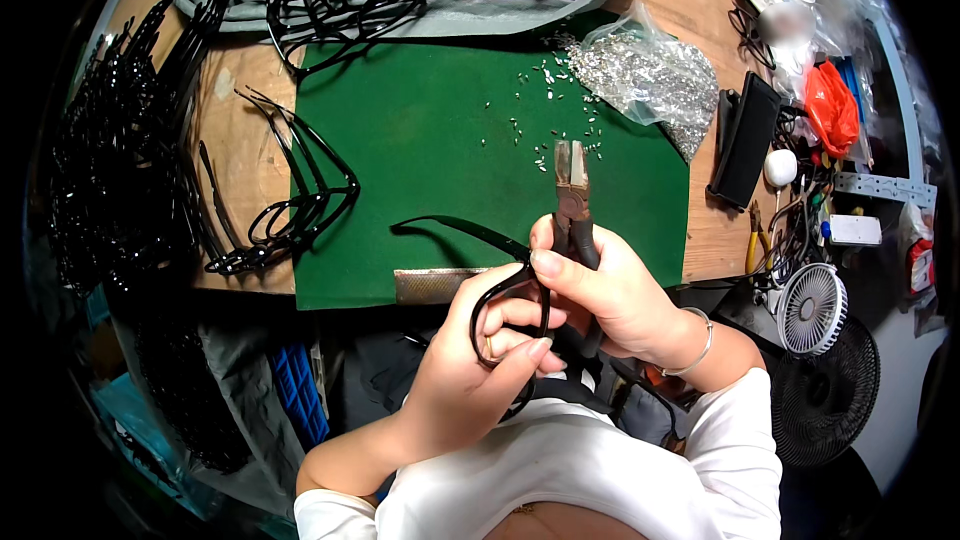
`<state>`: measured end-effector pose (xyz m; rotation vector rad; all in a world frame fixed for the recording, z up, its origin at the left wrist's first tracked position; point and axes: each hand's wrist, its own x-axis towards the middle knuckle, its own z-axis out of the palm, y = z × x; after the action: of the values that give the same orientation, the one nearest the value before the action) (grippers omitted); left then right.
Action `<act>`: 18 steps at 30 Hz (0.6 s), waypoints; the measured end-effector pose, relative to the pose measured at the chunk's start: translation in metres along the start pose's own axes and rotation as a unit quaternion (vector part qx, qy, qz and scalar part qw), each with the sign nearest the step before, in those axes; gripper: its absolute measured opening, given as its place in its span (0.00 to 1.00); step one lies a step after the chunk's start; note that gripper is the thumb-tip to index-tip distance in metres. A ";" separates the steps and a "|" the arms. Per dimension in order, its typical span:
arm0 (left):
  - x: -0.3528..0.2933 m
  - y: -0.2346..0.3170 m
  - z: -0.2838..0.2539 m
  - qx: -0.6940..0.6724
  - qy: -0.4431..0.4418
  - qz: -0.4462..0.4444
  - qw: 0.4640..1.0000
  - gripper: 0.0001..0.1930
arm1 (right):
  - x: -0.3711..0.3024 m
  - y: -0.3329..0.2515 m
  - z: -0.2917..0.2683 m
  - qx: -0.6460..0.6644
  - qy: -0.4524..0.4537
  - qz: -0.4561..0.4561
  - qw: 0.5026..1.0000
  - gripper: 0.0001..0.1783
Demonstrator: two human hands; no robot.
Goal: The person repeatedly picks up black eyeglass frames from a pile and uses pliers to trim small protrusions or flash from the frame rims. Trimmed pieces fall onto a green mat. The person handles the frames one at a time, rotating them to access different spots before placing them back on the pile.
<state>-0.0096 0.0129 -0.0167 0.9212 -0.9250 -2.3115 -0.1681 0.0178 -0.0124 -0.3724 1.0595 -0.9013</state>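
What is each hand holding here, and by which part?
The left hand grips a black eyeglass frame around its lens rim, fingers through the opening. The right hand holds pliers by the handles, their tip pointing away over the green mat.

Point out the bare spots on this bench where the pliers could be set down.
Bare: the green mat's middle, between the frames on its left and the scattered pins. Crowded: the pin bag corner, the right edge's clutter, the frame pile far left.
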 end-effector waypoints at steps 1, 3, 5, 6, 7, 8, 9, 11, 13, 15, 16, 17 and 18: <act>-0.001 0.002 -0.001 -0.020 -0.008 -0.009 1.000 0.25 | -0.001 0.002 -0.001 0.020 -0.007 0.017 1.000 0.12; -0.005 0.011 -0.003 -0.045 -0.027 -0.043 0.998 0.25 | -0.002 0.004 -0.003 0.059 -0.041 0.038 0.997 0.12; -0.006 0.013 -0.003 -0.069 -0.033 -0.031 0.997 0.25 | -0.003 0.001 -0.001 0.070 -0.047 0.040 0.996 0.12; -0.007 0.013 -0.003 -0.082 -0.037 -0.025 0.996 0.25 | -0.003 0.000 -0.001 0.075 -0.050 0.040 0.995 0.12; -0.007 0.012 -0.003 -0.076 -0.037 -0.020 0.996 0.25 | -0.003 0.000 -0.001 0.057 -0.049 0.034 0.997 0.12; -0.007 0.011 -0.003 -0.070 -0.037 -0.016 0.997 0.25 | -0.003 0.000 -0.002 0.038 -0.047 0.027 0.998 0.12; -0.007 0.010 -0.004 -0.064 -0.037 -0.012 0.997 0.25 | -0.002 -0.001 -0.003 0.020 -0.045 0.020 0.999 0.12; -0.008 0.007 -0.002 -0.019 -0.026 0.000 0.999 0.26 | -0.005 -0.007 0.002 -0.021 -0.032 -0.005 0.999 0.12; -0.009 0.002 -0.002 0.006 -0.030 0.033 0.999 0.25 | -0.007 -0.012 0.006 -0.057 -0.020 -0.016 0.998 0.12; -0.008 0.002 -0.002 0.021 -0.033 0.031 0.999 0.25 | -0.009 -0.014 0.006 -0.086 -0.008 -0.017 0.996 0.12; -0.008 0.002 -0.002 0.028 -0.034 0.031 0.999 0.25 | -0.010 -0.013 0.006 -0.087 -0.001 -0.022 0.996 0.12; -0.009 0.002 -0.003 0.030 -0.035 0.025 0.999 0.25 | -0.010 -0.012 0.008 -0.088 0.006 -0.028 0.996 0.12; -0.009 0.002 -0.003 0.031 -0.035 0.019 0.999 0.25 | -0.010 -0.011 0.008 -0.088 0.013 -0.033 0.995 0.12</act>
<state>-0.0007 0.0161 -0.0132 0.8432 -1.0389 -2.3078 -0.1677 0.0182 0.0046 -0.5472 1.1596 -0.8757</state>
